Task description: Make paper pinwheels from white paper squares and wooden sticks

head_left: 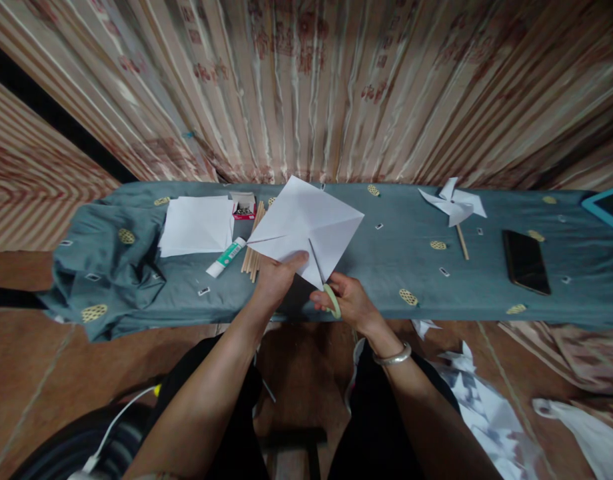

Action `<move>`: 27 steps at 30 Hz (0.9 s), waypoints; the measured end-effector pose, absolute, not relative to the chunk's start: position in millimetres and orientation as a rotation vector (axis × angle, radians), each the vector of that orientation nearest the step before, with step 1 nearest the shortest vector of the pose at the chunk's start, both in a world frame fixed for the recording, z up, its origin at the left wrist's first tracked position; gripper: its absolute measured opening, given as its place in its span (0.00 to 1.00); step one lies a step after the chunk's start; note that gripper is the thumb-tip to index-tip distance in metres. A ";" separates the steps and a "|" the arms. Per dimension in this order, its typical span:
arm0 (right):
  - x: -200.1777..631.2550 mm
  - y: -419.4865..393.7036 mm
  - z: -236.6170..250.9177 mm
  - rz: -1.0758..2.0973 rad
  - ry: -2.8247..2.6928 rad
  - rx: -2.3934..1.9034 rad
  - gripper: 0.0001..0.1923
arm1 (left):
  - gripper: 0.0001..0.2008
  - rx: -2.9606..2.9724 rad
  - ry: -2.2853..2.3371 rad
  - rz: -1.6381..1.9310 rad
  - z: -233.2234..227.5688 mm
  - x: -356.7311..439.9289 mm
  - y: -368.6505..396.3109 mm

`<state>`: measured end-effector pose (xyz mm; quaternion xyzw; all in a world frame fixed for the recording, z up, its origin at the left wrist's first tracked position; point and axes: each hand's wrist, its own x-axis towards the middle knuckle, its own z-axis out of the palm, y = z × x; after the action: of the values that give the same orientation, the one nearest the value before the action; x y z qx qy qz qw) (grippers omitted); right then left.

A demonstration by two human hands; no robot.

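Note:
My left hand (281,279) grips a white square sheet of paper (306,217) by its lower edge, thumb on top. The sheet is held above the table with one corner pointing away from me. One slit runs in from its left corner and another from its near corner. My right hand (349,297) is closed round the pale green handle of a pair of scissors (332,301). Their blades are mostly hidden at the paper's near corner, in line with the slit there.
On the cloth-covered table (386,280) lie a paper stack (196,225), a glue stick (226,258), a red box of small metal pieces (244,205), wooden sticks (251,260), a paper pinwheel (454,202) and a phone (526,261). More folded paper (486,413) is below, at right.

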<state>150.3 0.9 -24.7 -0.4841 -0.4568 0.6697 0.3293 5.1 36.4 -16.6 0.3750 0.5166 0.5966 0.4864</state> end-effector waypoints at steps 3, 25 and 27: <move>150.2 1.1 -24.1 1.744 -1.208 -1.270 0.25 | 0.22 0.903 1.264 1.441 -17.8 4.7 36.0; 148.7 0.6 -21.8 1.721 -1.197 -1.283 0.24 | 0.21 0.934 1.263 1.457 -19.3 3.9 35.5; 148.4 0.4 -22.1 1.718 -1.193 -1.281 0.24 | 0.21 0.934 1.267 1.459 -19.2 3.9 35.6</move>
<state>148.4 0.4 -22.1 -0.4916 -0.4580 0.6593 0.3375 3.9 35.6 -19.2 0.3824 0.5187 0.5972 0.4776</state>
